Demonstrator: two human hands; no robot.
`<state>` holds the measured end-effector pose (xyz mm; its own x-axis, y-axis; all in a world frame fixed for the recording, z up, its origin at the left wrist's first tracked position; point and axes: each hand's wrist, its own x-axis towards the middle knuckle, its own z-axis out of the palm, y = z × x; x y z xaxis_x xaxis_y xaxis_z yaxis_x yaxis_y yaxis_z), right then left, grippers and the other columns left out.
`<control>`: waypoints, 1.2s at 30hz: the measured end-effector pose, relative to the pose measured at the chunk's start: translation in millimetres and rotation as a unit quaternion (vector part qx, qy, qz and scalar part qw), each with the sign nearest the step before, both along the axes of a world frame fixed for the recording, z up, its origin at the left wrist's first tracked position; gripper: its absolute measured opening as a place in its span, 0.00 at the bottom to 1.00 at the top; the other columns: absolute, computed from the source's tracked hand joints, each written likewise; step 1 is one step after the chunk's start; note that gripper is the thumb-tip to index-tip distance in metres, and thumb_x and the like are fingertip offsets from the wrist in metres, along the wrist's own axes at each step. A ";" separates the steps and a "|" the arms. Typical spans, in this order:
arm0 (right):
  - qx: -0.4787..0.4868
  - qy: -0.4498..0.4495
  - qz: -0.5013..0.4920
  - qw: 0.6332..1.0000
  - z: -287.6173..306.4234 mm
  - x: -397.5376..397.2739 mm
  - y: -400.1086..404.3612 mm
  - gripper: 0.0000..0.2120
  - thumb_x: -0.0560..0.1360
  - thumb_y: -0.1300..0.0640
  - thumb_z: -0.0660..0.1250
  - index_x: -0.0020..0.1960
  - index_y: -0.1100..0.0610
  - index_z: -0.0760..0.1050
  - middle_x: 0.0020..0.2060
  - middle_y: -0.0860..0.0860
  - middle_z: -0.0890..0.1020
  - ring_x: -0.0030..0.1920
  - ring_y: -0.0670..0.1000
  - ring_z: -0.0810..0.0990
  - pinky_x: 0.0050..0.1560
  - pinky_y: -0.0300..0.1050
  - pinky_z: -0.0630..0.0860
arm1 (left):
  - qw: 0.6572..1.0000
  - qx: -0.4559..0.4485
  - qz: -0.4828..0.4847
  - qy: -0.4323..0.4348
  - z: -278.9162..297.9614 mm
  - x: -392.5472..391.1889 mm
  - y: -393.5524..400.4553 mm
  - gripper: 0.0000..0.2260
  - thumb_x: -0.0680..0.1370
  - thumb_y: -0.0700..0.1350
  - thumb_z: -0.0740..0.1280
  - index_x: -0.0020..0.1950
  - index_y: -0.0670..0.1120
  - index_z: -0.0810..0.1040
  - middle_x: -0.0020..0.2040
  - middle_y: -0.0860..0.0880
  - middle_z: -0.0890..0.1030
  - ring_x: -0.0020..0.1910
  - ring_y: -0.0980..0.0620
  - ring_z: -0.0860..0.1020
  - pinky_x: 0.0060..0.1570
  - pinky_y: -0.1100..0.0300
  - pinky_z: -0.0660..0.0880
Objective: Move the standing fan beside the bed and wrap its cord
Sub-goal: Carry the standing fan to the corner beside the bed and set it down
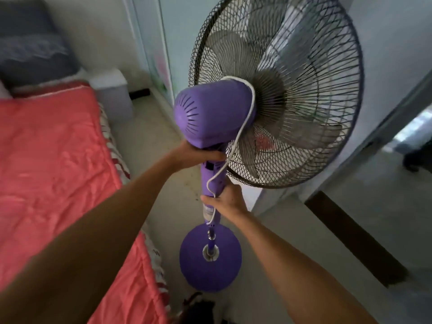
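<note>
The purple standing fan (211, 115) stands upright in front of me, its wire cage facing away to the right and its round base (198, 272) on the floor. A white cord (243, 127) loops over the motor housing and runs down the pole. My left hand (198, 155) grips the neck just under the housing. Lower on the pole, my right hand (228, 202) holds the pole and pins the cord against it. The bed (53, 174), covered in a red quilt, lies to the left, close to the fan's base.
A white bin (112, 94) stands on the floor past the bed's far corner. A pale wall corner (280, 202) is right behind the fan cage, with a doorway (397, 160) at the right. A dark object (198, 309) lies on the floor near my feet.
</note>
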<state>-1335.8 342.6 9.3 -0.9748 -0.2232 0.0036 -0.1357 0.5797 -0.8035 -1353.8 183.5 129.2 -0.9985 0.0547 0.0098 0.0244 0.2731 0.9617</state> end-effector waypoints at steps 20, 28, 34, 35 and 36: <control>0.020 0.010 0.175 0.984 -1.3 -288.3 -296.0 0.25 0.58 0.45 0.81 0.49 0.56 0.78 0.38 0.49 0.85 0.36 0.49 0.83 0.37 0.40 0.79 | 0.988 0.022 0.150 0.039 7.0 -221.7 -290.8 0.19 0.64 0.49 0.79 0.52 0.63 0.82 0.59 0.49 0.83 0.58 0.52 0.81 0.56 0.59 0.79; 0.026 0.005 0.221 0.975 -6.0 -427.6 -423.1 0.27 0.56 0.43 0.80 0.49 0.54 0.78 0.38 0.47 0.85 0.38 0.47 0.83 0.38 0.37 0.78 | 0.978 0.020 0.208 0.020 9.7 -338.3 -408.2 0.19 0.66 0.43 0.79 0.55 0.51 0.82 0.52 0.53 0.85 0.49 0.60 0.83 0.44 0.68 0.78; 0.006 0.011 0.240 0.971 -12.7 -519.0 -507.6 0.28 0.55 0.42 0.79 0.49 0.54 0.78 0.37 0.45 0.85 0.36 0.44 0.83 0.35 0.33 0.76 | 0.975 -0.007 0.219 0.025 5.9 -422.7 -488.7 0.21 0.69 0.40 0.78 0.61 0.44 0.80 0.58 0.47 0.83 0.54 0.57 0.82 0.48 0.68 0.77; 0.007 0.006 0.242 0.970 -14.1 -540.6 -529.7 0.28 0.55 0.42 0.80 0.49 0.54 0.78 0.38 0.46 0.85 0.37 0.44 0.84 0.37 0.34 0.78 | 0.977 -0.007 0.213 0.022 5.4 -444.7 -512.2 0.21 0.70 0.40 0.78 0.62 0.44 0.80 0.59 0.47 0.83 0.55 0.56 0.81 0.49 0.68 0.77; 0.011 0.007 0.237 0.971 -14.0 -558.0 -549.8 0.28 0.56 0.43 0.80 0.50 0.54 0.78 0.38 0.46 0.86 0.38 0.44 0.84 0.38 0.35 0.79 | 0.977 -0.014 0.211 0.019 4.7 -464.2 -533.1 0.22 0.70 0.40 0.78 0.62 0.44 0.80 0.59 0.47 0.83 0.55 0.55 0.81 0.49 0.67 0.77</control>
<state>-1893.8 -207.2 -4.8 -0.7623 -0.6472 0.0065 -0.4024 0.4661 -0.7879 -1818.0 -349.6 133.9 -0.9309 -0.3615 0.0526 -0.0596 0.2922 0.9545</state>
